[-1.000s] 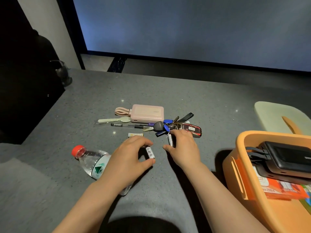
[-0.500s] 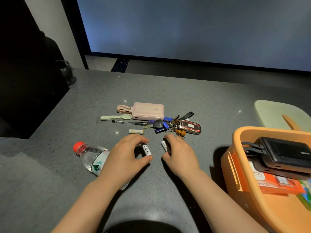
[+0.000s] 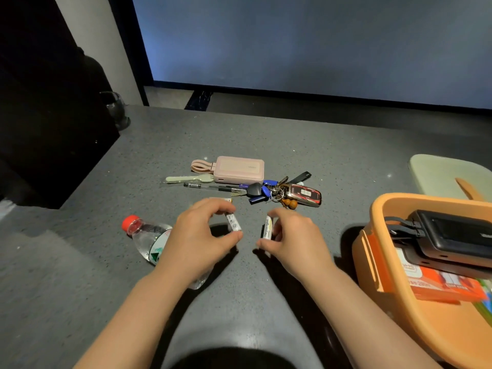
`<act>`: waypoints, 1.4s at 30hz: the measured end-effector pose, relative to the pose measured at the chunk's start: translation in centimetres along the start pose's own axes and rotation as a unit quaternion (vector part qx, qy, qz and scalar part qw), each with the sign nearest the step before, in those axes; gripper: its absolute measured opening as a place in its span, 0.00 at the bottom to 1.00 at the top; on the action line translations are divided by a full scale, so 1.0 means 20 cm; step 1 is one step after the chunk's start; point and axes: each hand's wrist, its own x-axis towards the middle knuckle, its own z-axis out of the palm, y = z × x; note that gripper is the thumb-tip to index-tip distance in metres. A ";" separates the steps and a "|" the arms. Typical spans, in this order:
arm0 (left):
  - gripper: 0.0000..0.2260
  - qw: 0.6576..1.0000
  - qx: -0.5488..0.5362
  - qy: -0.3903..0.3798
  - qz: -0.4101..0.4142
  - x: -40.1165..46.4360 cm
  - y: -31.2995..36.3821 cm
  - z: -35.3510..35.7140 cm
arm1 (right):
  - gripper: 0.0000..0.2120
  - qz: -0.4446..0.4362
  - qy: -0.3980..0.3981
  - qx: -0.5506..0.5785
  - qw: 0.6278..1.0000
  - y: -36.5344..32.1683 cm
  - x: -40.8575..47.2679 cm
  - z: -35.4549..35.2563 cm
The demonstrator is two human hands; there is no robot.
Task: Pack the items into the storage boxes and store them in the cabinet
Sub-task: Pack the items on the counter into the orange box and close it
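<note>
My left hand (image 3: pixel 198 239) pinches a small white battery (image 3: pixel 233 222) between thumb and fingers, just above the grey tabletop. My right hand (image 3: pixel 291 239) pinches a second battery (image 3: pixel 267 227), held nearly upright. A third battery (image 3: pixel 225 200) peeks out behind my left fingers. Beyond lie a pink power bank (image 3: pixel 238 170) with its looped cable, a pale green fork (image 3: pixel 190 178), a black pen (image 3: pixel 210 186) and a key bunch with a red car fob (image 3: pixel 286 193). An orange storage box (image 3: pixel 431 331) at the right holds a black power bank (image 3: pixel 452 237) and orange packets.
A water bottle with a red cap (image 3: pixel 149 241) lies on its side under my left forearm. A pale green lid with an orange handle (image 3: pixel 450 177) rests behind the box. A dark glass (image 3: pixel 115 109) stands at the table's far left corner.
Both hands have drawn back toward me from the key bunch, each lifting its battery off the table; the hands are now slightly further apart.
</note>
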 end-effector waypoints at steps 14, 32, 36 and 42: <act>0.15 0.978 -0.139 -0.055 0.148 -0.04 0.82 0.33 | 0.19 0.093 0.120 0.041 0.988 0.41 -0.66 -0.95; 0.17 0.969 0.030 -0.162 0.183 -0.01 1.36 1.01 | 0.25 0.138 -0.175 -0.201 0.954 1.29 -0.42 -1.04; 0.17 0.968 0.041 -0.167 0.180 0.00 1.35 1.02 | 0.27 0.130 -0.190 -0.195 0.953 1.33 -0.36 -1.00; 0.17 0.953 0.065 -0.196 0.220 0.04 1.41 1.06 | 0.32 0.121 -0.172 -0.188 0.959 1.34 -0.41 -1.05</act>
